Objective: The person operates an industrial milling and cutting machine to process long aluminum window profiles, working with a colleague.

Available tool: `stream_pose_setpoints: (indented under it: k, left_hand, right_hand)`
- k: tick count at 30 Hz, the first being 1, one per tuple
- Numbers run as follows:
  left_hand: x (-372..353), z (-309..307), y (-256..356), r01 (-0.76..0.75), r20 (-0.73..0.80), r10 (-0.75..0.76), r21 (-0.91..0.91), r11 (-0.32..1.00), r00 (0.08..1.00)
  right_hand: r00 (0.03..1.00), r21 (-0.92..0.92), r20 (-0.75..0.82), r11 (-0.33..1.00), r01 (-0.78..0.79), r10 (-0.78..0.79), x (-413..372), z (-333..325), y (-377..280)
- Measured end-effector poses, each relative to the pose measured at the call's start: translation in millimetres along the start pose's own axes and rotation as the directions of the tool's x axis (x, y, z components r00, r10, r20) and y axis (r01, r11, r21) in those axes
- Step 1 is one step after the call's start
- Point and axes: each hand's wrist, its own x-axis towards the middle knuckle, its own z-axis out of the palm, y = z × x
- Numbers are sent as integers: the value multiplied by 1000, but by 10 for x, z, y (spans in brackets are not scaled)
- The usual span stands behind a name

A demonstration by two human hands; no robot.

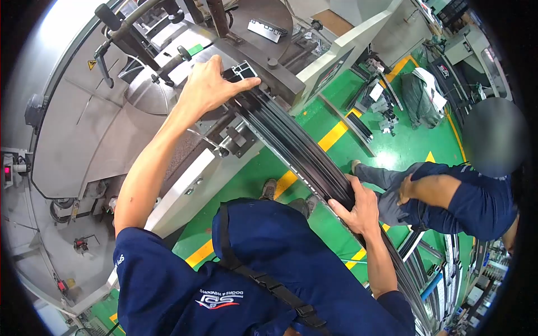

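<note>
Profiles [291, 140], a black bundle of long ones, run from the machine [84, 129] at upper centre down past our right side, above the green floor [246, 185]. Our left hand [207, 89] lies spread over their cut end, thumb along the top, pressing rather than gripping. Our right hand [358, 210] is curled round the bundle further back, closed on it.

We judge the main risk to be at the front: with only a flat palm there, single lengths could slide apart or skew against the machine's fittings, and our thumb sits where it could be pinched. The long tail behind us is unsupported, so it could sag and twist the bundle out of our right grip. A co-worker [448, 201] stands just beside the bundle; a swing could strike them.
</note>
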Motion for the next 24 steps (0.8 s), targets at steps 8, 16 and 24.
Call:
stream_pose_setpoints:
  k: [8, 16, 24]
  left_hand:
    - [-98, 136, -252, 45, 127, -12, -261, 964, 992]
    - [-465, 276, -506, 104, 181, 99, -848, 520, 979]
    - [-360, 600, -675, 74, 81, 9, -944, 321, 997]
  right_hand:
    - [1000, 7, -15, 1000, 2, -2, -8, -12, -28]
    - [1000, 27, -9, 1000, -1, 1, 4, 11, 7]
    - [1000, 7, -16, 1000, 6, -6, -3, 32, 24]
